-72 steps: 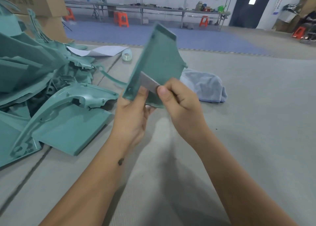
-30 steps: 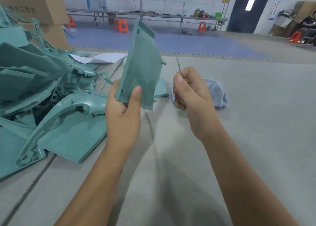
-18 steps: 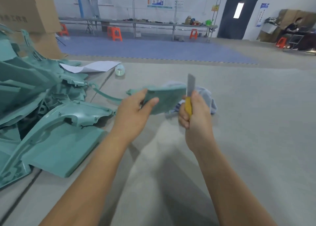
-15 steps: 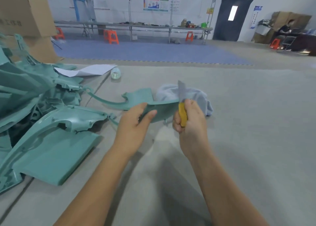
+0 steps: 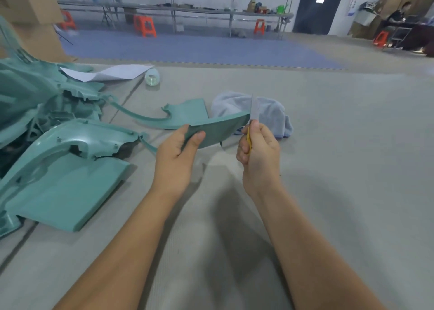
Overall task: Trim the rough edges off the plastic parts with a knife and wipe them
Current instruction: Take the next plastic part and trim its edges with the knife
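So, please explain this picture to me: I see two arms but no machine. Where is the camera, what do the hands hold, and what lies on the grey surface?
There is no machine here. A person wears one camera on the head, which looks forward and down, so the arms are the person's own. The left hand grips a thin green plastic part. The right hand grips a knife with a yellow handle, blade pointing up at the end of that part. Behind the blade lies a pale blue cloth. Left of it lie another green piece, a big pile of green parts, a white paper sheet and a tape roll.
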Demonstrator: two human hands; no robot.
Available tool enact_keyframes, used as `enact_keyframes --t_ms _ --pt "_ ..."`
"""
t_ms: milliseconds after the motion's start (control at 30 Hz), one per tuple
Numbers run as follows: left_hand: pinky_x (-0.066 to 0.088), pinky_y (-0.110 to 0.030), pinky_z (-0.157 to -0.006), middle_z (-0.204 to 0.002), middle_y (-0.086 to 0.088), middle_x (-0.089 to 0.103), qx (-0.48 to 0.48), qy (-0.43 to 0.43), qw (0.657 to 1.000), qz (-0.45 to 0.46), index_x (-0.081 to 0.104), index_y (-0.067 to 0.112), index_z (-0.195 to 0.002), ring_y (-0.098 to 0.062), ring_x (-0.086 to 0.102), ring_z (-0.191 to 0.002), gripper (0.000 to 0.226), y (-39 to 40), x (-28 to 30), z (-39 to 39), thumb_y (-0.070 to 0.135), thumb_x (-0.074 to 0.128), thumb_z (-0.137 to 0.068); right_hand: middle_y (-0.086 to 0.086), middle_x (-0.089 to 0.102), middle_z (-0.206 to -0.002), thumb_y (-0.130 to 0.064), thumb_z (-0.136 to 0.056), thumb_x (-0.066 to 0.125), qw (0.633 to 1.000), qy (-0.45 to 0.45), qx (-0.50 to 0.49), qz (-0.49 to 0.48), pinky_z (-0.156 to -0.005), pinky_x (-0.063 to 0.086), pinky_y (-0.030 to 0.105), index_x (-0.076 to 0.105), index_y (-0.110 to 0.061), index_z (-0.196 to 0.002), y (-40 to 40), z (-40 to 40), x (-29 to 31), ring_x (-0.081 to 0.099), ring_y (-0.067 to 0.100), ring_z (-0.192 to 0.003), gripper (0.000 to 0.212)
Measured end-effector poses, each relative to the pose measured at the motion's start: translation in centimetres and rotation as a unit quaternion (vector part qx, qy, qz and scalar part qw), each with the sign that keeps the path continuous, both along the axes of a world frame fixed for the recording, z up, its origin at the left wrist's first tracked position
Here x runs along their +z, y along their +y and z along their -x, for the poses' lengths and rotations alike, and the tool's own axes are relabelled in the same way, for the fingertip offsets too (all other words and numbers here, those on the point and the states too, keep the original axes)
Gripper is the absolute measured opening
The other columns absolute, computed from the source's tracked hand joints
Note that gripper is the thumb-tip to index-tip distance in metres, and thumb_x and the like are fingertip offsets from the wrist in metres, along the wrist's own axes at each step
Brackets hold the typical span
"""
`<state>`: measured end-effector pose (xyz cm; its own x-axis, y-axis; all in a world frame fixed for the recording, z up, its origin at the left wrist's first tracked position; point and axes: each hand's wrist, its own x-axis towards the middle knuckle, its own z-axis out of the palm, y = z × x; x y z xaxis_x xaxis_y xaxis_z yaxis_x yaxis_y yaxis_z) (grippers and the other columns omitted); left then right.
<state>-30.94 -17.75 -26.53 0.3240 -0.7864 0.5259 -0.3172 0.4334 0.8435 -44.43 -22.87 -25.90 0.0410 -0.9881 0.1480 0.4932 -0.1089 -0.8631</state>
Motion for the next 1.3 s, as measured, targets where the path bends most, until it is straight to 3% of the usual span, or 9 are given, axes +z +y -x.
enact_keyframes --t_ms 167,433,600,700,967,1100,1300 --pt "0.047 -0.040 -0.099 -0.110 0.002 0.070 -0.011 0.033 0.999 -0.009 0.066 0.015 -0.113 -0.016 0.063 -0.108 0.020 0.1 -0.1 -0.2 0.015 0.052 -0.098 -0.008 0.042 -0.061 -0.019 -0.104 0.045 0.998 -0.012 0.049 0.022 -0.043 0.019 0.020 0.050 -0.017 -0.070 0.6 -0.4 0.0 0.027 0.006 -0.048 0.034" --pt "0.047 -0.050 -0.095 -0.102 -0.004 0.071 -0.020 0.026 0.999 -0.015 0.067 0.008 -0.109 -0.024 0.064 -0.101 0.020 -0.1 -0.2 -0.6 0.014 0.052 -0.098 -0.005 0.032 -0.050 -0.018 -0.098 0.049 0.984 0.075 0.104 0.123 -0.042 0.024 0.015 0.046 -0.013 -0.067 2.8 -3.0 -0.2 0.027 0.006 -0.044 0.032" --pt "0.046 -0.023 -0.097 -0.113 0.008 0.068 -0.002 0.011 1.000 -0.012 0.062 0.014 -0.121 -0.006 0.061 -0.109 0.025 0.1 -0.1 -0.6 0.016 0.048 -0.100 -0.007 0.039 -0.055 -0.021 -0.096 0.050 0.993 -0.034 0.060 0.091 -0.043 0.024 0.016 0.054 -0.023 -0.062 1.6 -1.6 0.0 0.029 0.005 -0.045 0.035" --pt "0.043 -0.016 -0.095 -0.116 0.012 0.066 0.017 0.015 1.000 -0.005 0.060 0.014 -0.125 -0.001 0.059 -0.111 0.027 0.1 0.1 -1.0 0.017 0.047 -0.101 -0.006 0.032 -0.058 -0.019 -0.102 0.045 0.997 -0.036 0.017 0.071 -0.045 0.019 0.021 0.047 -0.023 -0.065 0.6 -0.5 -0.3 0.024 0.008 -0.050 0.038" --pt "0.048 -0.030 -0.097 -0.115 0.006 0.069 -0.007 0.060 0.998 -0.006 0.063 0.020 -0.117 -0.010 0.063 -0.111 0.023 0.3 0.4 -1.2 0.016 0.047 -0.101 -0.007 0.039 -0.065 -0.021 -0.104 0.043 0.998 -0.013 0.013 0.064 -0.043 0.026 0.017 0.047 -0.022 -0.070 0.0 -1.2 -0.6 0.030 0.006 -0.050 0.034" --pt "0.050 -0.027 -0.093 -0.108 0.013 0.071 -0.010 0.071 0.997 0.008 0.064 0.029 -0.109 -0.009 0.065 -0.107 0.022 0.4 0.7 -1.2 0.015 0.048 -0.101 -0.009 0.039 -0.062 -0.023 -0.103 0.043 0.998 -0.015 0.023 0.064 -0.043 0.027 0.017 0.051 -0.029 -0.064 0.3 -1.7 -0.7 0.030 0.006 -0.050 0.040" --pt "0.052 -0.027 -0.091 -0.104 0.013 0.072 -0.014 0.075 0.997 0.007 0.065 0.027 -0.107 -0.010 0.066 -0.104 0.022 0.3 0.6 -1.2 0.015 0.048 -0.100 -0.011 0.038 -0.056 -0.023 -0.104 0.042 0.997 0.014 0.036 0.074 -0.044 0.026 0.017 0.047 -0.020 -0.071 0.4 -1.6 -0.6 0.029 0.006 -0.048 0.033"
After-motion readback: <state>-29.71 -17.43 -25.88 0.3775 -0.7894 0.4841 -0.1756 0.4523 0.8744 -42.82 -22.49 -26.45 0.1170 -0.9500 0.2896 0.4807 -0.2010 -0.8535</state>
